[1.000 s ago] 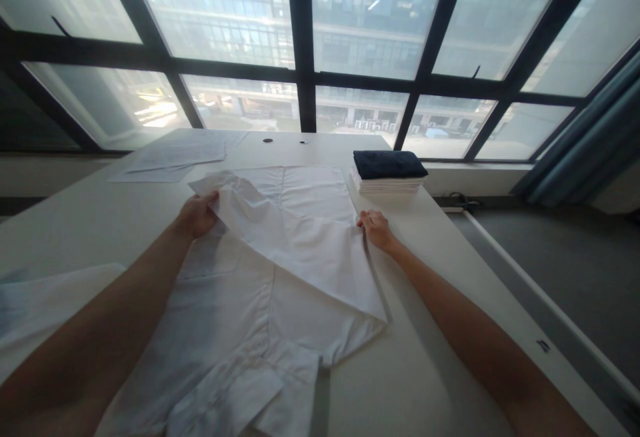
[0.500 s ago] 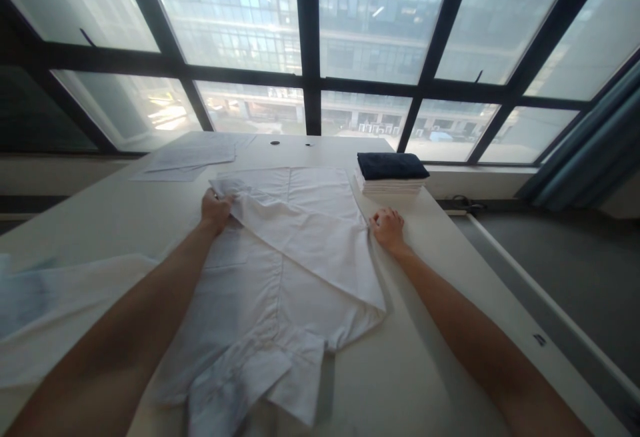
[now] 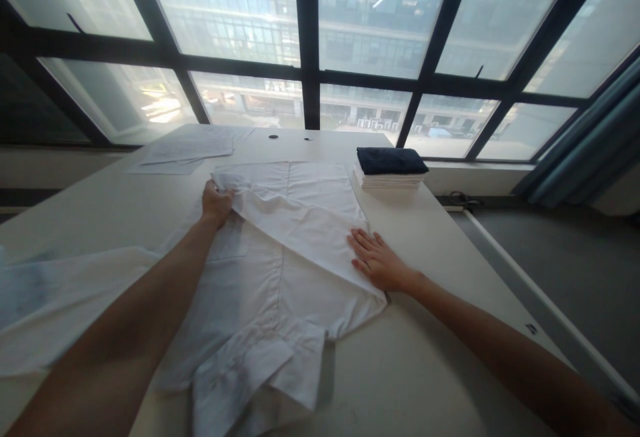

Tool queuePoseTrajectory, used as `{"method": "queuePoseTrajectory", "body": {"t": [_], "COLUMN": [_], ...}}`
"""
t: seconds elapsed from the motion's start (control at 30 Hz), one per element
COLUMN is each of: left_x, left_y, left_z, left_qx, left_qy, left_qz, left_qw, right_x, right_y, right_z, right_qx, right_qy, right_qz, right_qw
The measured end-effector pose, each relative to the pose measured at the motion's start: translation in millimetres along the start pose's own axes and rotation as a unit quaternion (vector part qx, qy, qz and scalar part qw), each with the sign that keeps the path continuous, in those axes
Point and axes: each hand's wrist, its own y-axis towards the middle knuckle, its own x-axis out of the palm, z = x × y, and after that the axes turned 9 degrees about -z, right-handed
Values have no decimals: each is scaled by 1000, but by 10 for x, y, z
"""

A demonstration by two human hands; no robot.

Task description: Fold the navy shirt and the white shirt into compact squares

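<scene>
At the lower centre of the frame the white shirt (image 3: 270,277) lies spread on the pale table (image 3: 425,370), its sleeve and hem reaching toward the near edge, with bare tabletop open along the lower right and the table's right edge running diagonally beside grey floor. The right hand (image 3: 377,260), which half a second ago was curled at the fold's far right corner, now lies flat with fingers spread on the folded panel's lower right edge, while the left hand (image 3: 216,202) still pinches the fold's upper left corner. Farther back, upper right of centre, a stack of folded cloth (image 3: 390,169) stands apart from the shirt, and papers (image 3: 187,150) lie at upper left near the window.
</scene>
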Motion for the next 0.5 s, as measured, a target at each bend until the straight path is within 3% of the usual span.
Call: {"method": "queuePoseTrajectory", "body": {"t": [0.1, 0.23, 0.37, 0.5], "left_x": [10, 18, 12, -5], "left_y": [28, 41, -3, -62], "left_z": [-38, -73, -49, 14], "left_qx": [8, 19, 26, 22], "left_qy": [6, 11, -9, -50], "left_qz": [3, -1, -28, -35], "left_qw": [1000, 1000, 999, 998], "right_x": [-50, -88, -13, 80], "right_y": [-144, -214, -236, -373], "right_z": [5, -264, -507, -485], "right_qx": [3, -5, -61, -56], "right_qy": [-12, -20, 19, 39], "right_qz": [0, 18, 9, 6], "right_qw": [1000, 1000, 998, 998]}}
